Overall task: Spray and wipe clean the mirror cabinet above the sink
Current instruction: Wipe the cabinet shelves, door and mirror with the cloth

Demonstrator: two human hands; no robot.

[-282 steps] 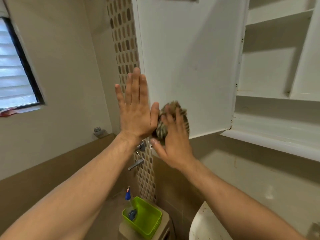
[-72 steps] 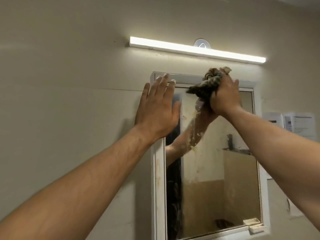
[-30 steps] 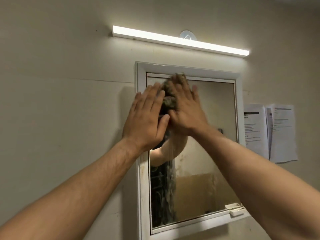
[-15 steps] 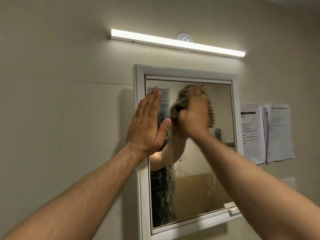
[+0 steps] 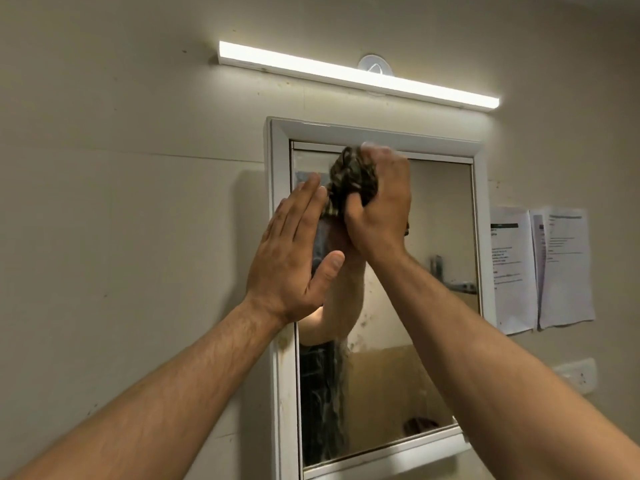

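one change: right hand point(image 5: 379, 206) moved the cloth point(image 5: 353, 178) up to mirror point(image 5: 441, 216) top.

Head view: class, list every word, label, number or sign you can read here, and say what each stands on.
Left paper: printed lines under a dark header bar, too blurred to read.
Right paper: printed lines, too blurred to read.
Round fitting above the light: a triangular mark, no readable letters.
Cabinet and cloth: no text seen.
Nothing here can be quoted.
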